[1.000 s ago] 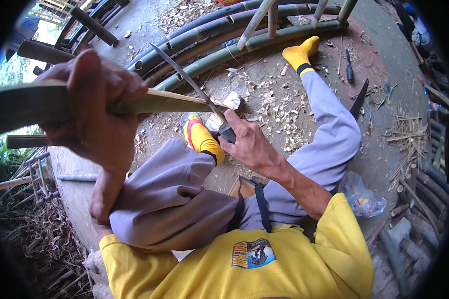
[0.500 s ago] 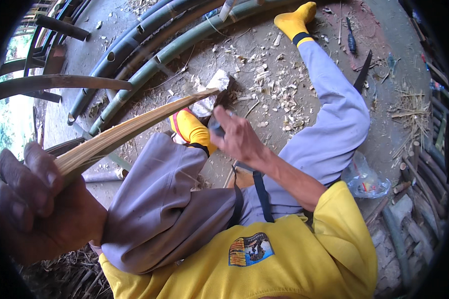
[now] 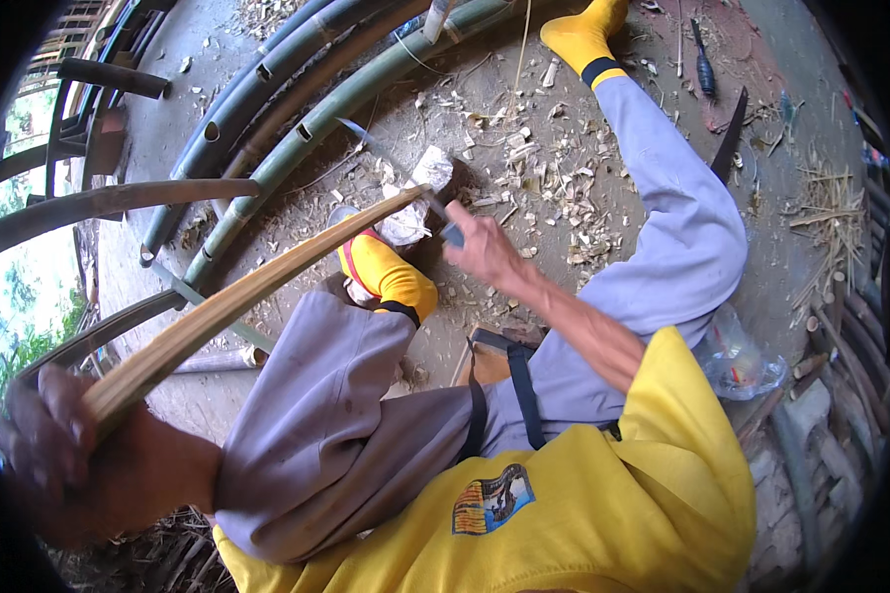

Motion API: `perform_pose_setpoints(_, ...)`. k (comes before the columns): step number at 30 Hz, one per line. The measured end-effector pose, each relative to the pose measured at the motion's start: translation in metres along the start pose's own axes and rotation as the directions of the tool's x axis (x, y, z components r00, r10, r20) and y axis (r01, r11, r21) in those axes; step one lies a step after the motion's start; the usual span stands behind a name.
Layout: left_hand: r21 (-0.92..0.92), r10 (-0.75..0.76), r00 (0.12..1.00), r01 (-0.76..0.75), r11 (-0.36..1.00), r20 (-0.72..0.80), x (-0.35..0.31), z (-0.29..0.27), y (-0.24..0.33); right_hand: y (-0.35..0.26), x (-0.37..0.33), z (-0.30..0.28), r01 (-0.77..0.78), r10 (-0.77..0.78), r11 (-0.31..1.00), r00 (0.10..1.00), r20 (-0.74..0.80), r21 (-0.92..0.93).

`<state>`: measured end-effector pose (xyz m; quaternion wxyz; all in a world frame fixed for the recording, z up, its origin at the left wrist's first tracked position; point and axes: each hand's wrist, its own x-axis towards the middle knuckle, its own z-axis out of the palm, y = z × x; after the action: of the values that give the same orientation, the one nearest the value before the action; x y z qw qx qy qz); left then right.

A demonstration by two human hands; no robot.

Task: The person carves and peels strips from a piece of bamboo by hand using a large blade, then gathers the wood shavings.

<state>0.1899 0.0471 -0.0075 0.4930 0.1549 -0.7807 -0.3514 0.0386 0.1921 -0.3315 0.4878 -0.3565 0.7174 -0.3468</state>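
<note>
Low at the left, my left hand (image 3: 99, 465) is closed around the thick end of a long split bamboo strip (image 3: 257, 282). The strip slants up and right, its pale cut face showing and its tapered tip near a pale, rough wooden block (image 3: 402, 225). My right hand (image 3: 489, 252) grips the dark handle of a long-bladed knife (image 3: 374, 146). That blade runs up and left across the strip's tip, over the block. Whether its edge touches the strip, I cannot tell. My yellow-socked foot (image 3: 391, 272) rests beside the block, partly under the strip.
Several bamboo poles (image 3: 297, 148) lie at the upper left. Wood chips (image 3: 583, 183) litter the floor. A dark-handled tool (image 3: 703, 69) and a dark blade (image 3: 730, 138) lie beyond my outstretched leg (image 3: 672, 198). A clear plastic bag (image 3: 742, 366) and cut sticks are at the right.
The bamboo strip's held end has moved down with my left hand. My right hand has shifted slightly right, and the knife blade now shows across the strip's tip.
</note>
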Motion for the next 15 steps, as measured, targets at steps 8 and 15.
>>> perform_pose_setpoints(8, -0.594, -0.205, 0.974, 0.22, 0.773, 0.095, 0.008, 0.004, 0.0, -0.011, -0.017, 0.035, 0.362, -0.393, 0.92, 0.845, -0.362, -0.154)
perform_pose_setpoints(15, -0.252, -0.083, 0.996, 0.078, 0.965, -0.011, 0.003, -0.007, -0.003, -0.019, -0.024, 0.028, 0.487, -0.471, 0.87, 0.776, -0.419, -0.077)
